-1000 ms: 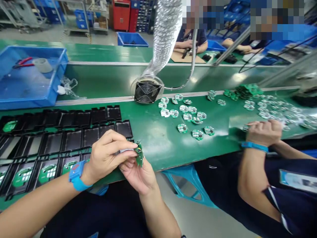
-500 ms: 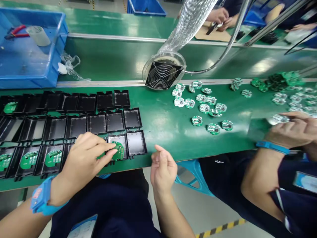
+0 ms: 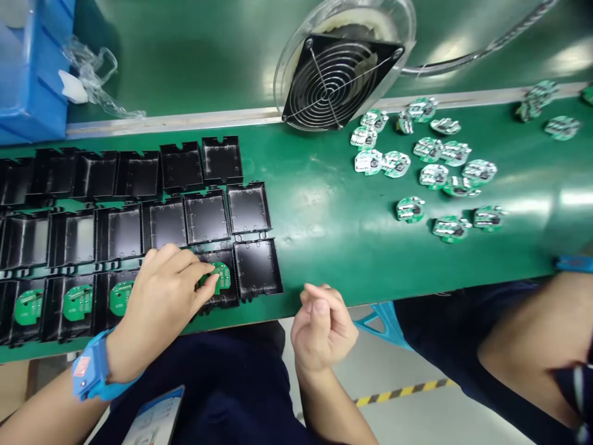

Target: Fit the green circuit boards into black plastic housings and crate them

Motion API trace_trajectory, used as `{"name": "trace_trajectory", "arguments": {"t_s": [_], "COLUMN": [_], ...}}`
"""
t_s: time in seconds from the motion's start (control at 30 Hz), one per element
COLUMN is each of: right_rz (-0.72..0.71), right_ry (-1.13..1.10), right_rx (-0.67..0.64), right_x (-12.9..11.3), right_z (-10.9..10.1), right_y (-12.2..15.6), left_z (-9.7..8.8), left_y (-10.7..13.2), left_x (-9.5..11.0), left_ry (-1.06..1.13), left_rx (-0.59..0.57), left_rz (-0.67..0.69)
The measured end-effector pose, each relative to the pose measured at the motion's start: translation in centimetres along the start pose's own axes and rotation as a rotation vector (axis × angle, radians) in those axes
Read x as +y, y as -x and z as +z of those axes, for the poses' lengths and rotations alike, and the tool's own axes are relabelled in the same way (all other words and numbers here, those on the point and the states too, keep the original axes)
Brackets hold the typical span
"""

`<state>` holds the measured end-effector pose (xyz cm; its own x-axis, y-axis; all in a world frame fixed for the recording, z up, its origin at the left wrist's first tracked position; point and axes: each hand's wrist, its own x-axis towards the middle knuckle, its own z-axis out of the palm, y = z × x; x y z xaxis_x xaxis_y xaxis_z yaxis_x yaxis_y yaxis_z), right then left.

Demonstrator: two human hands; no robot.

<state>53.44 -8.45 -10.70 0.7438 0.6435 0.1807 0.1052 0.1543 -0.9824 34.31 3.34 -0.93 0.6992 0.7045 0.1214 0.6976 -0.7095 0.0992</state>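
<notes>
My left hand (image 3: 169,290), with a blue band at the wrist, pinches the edge of a green circuit board (image 3: 223,276) between thumb and fingertips. That board sits inside a black plastic case (image 3: 228,301) in the front row, partly covered by my fingers. My right hand (image 3: 324,321) is held off the table's front edge, its fingers curled in and nothing visible in them. To the right of the board's case is a bare black case (image 3: 257,267). Left of my hand, several front-row cases hold green boards, such as this circuit board (image 3: 78,303).
More black cases (image 3: 178,165) stand in rows behind. A fan (image 3: 328,86) in a clear round hood rests at the back. Several round circuit boards (image 3: 451,228) lie scattered to the right. A blue bin (image 3: 34,86) is at the left, and a co-worker's arm (image 3: 537,346) at the right.
The view has tilted down and come closer. My left hand still pinches the board at the same case, and the board looks flatter in it. My right hand stays curled.
</notes>
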Motion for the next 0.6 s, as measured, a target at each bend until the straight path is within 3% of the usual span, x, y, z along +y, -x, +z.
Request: {"name": "trace_trajectory", "arguments": {"t_s": [0.47, 0.6], "right_rz": [-0.068, -0.181], "right_ry": [0.028, 0.108], "right_rx": [0.015, -0.112], "right_x": [0.24, -0.22], "right_z": [0.11, -0.45], "right_y": [-0.07, -0.33], "left_z": [0.35, -0.4], "left_y": [-0.23, 0.43], "left_x": [-0.02, -0.02], "left_ry": [-0.017, -0.035], "left_rx": [-0.052, -0.033], "left_rz": [-0.007, -0.009]}}
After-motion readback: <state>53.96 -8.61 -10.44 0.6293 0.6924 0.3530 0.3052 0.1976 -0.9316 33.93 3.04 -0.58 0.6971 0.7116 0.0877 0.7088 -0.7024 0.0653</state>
